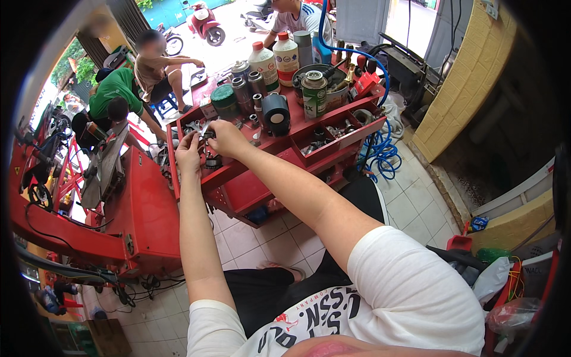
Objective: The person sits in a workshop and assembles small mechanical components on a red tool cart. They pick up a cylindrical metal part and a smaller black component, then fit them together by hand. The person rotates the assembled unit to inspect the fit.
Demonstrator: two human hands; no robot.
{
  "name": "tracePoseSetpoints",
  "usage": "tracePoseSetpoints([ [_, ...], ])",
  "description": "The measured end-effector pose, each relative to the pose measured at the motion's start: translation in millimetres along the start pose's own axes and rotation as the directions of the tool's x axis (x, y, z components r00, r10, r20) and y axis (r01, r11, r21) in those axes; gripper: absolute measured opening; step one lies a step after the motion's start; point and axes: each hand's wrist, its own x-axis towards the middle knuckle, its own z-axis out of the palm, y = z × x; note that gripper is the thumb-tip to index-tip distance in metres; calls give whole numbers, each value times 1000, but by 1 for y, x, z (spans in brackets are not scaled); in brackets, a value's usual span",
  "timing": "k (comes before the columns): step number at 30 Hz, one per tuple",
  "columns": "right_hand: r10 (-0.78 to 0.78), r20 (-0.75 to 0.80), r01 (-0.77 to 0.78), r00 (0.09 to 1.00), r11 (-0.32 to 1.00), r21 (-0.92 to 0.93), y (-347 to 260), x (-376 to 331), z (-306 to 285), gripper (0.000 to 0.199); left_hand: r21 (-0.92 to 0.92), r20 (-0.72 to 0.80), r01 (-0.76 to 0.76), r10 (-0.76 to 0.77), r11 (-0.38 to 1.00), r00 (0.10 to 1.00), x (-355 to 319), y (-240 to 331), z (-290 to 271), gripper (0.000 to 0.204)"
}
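My left hand (188,156) and my right hand (228,141) meet above an open drawer (229,172) of a red tool cart. Both hands are closed, fingertips pinched close together. A small dark metal piece (209,134) shows between them; its kind is too small to make out. Loose metal parts lie in the drawer beneath, partly hidden by my hands. Just beyond my right hand, on the cart top, stand dark metal sockets (242,95), a green round tin (223,101) and a black cylinder with a pale face (276,114).
A second drawer (342,132) holds metal bits. Bottles (263,64), a spray can (314,95) and a basin (336,83) crowd the cart. A blue hose (383,152) coils on the right floor. Left stands a red machine (146,208); people sit and bend beyond.
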Motion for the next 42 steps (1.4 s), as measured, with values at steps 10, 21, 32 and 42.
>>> tracePoseSetpoints([
  [10,-10,18,10,1000,1000,10,-2,1,3,32,59,2,30,-30,998,1000,-2,6,-4,25],
  [21,-27,-26,27,999,999,22,-2,-1,-1,26,-41,54,15,-12,999,998,-6,6,4,27],
  [32,-26,-24,26,999,1000,15,-4,-1,0,26,-92,62,-23,28,995,998,-2,2,-1,22],
  [42,-32,-21,32,999,999,21,-3,-1,-2,27,33,9,-3,2,999,1000,1,-5,1,23],
])
